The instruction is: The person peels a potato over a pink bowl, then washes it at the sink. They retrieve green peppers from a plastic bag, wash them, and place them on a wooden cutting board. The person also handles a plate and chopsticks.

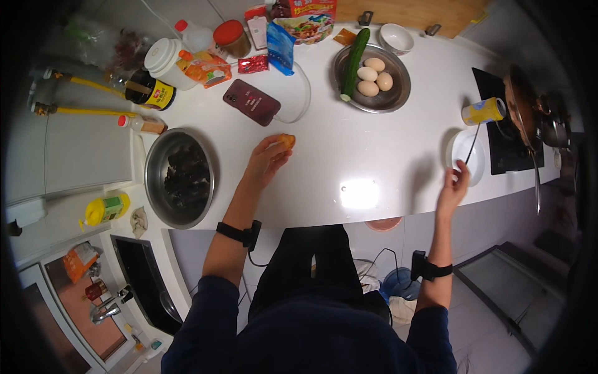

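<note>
My left hand (267,159) is closed around a small orange-yellow piece of food (287,140), possibly ginger, above the white countertop. At the right, my right hand (454,187) grips a thin dark utensil (473,142), seen edge-on; its kind is unclear. That utensil crosses over a white bowl (475,163) and reaches towards a yellow can (483,111) lying on its side. Beyond my left hand lies a dark red smartphone (252,103) with a white cable plugged in. Left of that hand stands a steel basin (211,187) holding dark, wet-looking pieces, perhaps wood ear fungus.
A steel bowl (402,100) holds several eggs (368,88) and a cucumber (354,65). Bottles, jars and food packets line the back left, including a soy sauce bottle (152,91). At the right, a pan (519,107) sits over a black cooktop (509,159). A sink (145,280) is at lower left.
</note>
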Tool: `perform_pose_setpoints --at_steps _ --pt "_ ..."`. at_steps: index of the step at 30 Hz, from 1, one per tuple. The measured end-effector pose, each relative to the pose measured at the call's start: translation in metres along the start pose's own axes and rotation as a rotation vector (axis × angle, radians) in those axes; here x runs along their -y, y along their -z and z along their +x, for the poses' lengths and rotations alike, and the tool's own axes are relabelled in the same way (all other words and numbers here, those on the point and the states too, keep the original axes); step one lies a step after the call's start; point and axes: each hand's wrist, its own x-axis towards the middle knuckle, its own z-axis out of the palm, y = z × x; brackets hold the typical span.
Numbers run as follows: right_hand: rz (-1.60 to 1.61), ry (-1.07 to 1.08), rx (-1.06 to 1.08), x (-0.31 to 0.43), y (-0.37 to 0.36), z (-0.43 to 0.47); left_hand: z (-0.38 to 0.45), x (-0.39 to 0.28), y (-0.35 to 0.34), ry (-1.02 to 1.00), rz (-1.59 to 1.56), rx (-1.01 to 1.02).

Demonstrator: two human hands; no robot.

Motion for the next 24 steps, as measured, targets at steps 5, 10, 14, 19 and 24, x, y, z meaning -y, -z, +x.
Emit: perform_pose_setpoints --at_steps 5,10,14,19,24 --pt "0.127 -0.148 0.363 0.023 -0.038 -0.031 -0.009 -0.005 0.014 -0.040 -0.060 -0.001" --pt "-0.314 0.087 0.297 -0.003 -0.011 -0.062 -0.027 -0.012 0.017 -0.040 -0.096 0.004" --pt "-0.533 0.196 0.339 -0.009 0.005 -0.091 -0.043 -0.015 0.011 -0.028 -0.127 0.063" --pt "-0.446 0.441 0.488 0.034 -0.037 -0.115 -0.057 -0.017 0.004 -0.027 -0.157 0.118" --pt "-0.288 0.623 0.757 0.090 -0.105 -0.155 -0.058 -0.016 0.004 -0.008 -0.105 0.042"
